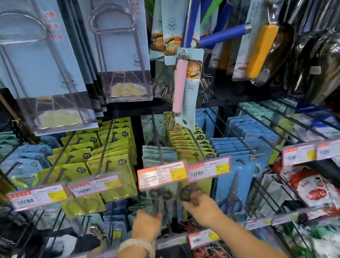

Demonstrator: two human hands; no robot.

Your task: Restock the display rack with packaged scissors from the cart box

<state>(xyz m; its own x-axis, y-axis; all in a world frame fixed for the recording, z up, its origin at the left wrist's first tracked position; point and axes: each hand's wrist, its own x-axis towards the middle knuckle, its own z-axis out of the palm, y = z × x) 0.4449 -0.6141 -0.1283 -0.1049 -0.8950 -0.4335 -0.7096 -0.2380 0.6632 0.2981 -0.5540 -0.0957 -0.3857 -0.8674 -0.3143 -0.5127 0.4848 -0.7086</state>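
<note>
Both my hands up at the rack's middle hooks, under the price tags.

My left hand (147, 225) grips a dark pair of packaged scissors (159, 196) just below the orange price tag (162, 175) on the display rack (239, 139); my right hand (203, 209) pinches a second pair (187, 192) beside it. A pale bangle (140, 247) sits on my left wrist. Blur hides the packaging's detail.

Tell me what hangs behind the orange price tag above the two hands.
Behind the orange price tag a row of pale teal packs hangs on its hook. Below it, dark scissors show, blurred, reached by both hands. The tag covers the front pack's middle.
</note>
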